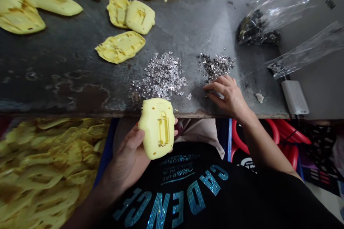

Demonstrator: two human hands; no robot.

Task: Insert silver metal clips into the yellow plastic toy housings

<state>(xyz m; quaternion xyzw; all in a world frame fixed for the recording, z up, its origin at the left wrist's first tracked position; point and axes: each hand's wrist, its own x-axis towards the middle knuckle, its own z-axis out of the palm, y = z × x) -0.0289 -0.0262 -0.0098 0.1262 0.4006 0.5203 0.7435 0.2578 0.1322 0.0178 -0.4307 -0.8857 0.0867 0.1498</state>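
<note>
Left hand [126, 154] closed firmly around a yellow plastic housing [153, 121], held just past the edge of the metal-topped table [67, 57], with its battery compartment [163, 130] facing upward. Right hand [228, 96] low on the tabletop, fingers [215, 87] curled beside a dark pile of small metal pieces [216, 66]; any pinch there impossible to tell. A brighter pile of silver pieces [158, 75] nearby. Farther out, loose yellow shells [120, 46] and a clear plastic bag [258, 25]. Apparent step in hand: housing held ready, right hand at the metal pieces, with a single piece the likely need.
</note>
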